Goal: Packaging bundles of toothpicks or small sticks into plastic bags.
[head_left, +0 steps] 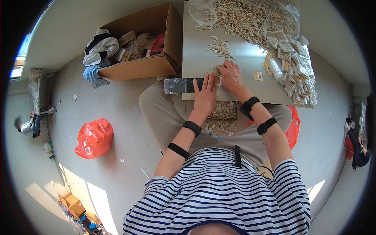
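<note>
My left hand (205,98) lies with its fingers stretched out over the right end of a dark, flat strip (182,85) with a clear, shiny surface, at the table's near edge. Its fingertips are beside a small row of cotton swabs (218,80). My right hand (232,77) is closed, its fingers bent down onto the swabs at the row's far end; the exact grip is partly hidden. Beyond the hands, a small loose bunch of cotton swabs (220,47) lies on the table. A small yellow-and-white label card (258,76) is to the right.
The table (243,62) carries a big heap of cotton swabs (239,19) at the back and a pile of packed swab bundles (293,66) at right. An open cardboard box (137,69) stands at left. A red plastic bag (94,139) sits on the floor. Other people work far off.
</note>
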Demonstrator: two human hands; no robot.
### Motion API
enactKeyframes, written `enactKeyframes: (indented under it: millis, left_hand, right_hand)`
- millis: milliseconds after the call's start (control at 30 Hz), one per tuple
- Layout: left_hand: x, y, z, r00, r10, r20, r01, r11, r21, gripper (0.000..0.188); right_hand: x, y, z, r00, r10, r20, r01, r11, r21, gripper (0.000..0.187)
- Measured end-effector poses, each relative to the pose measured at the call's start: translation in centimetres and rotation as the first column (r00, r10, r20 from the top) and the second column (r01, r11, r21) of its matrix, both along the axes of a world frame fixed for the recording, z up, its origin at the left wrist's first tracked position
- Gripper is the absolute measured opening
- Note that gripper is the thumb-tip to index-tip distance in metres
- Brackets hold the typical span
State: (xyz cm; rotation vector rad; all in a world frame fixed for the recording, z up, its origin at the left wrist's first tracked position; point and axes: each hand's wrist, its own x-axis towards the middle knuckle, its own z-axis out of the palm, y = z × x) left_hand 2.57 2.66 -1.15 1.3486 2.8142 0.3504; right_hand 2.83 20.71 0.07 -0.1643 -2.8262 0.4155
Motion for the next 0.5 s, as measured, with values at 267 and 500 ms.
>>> enactKeyframes:
  millis: [267,500]
  left_hand:
    - [-0.1,-0.3,1.3,0.995,-0.019,0.095,0.021,1.0,-0.015,0.107]
    - [0.0,0.0,0.9,0.997,-0.019,0.079,0.02,1.0,-0.015,0.107]
  right_hand:
    - [3.5,-2.8,0.1,0.99,-0.001,-0.142,0.0,1.0,-0.006,0.037]
    - [1.4,-1.2,0.3,0.996,-0.088,0.004,0.088,0.994,-0.058,0.036]
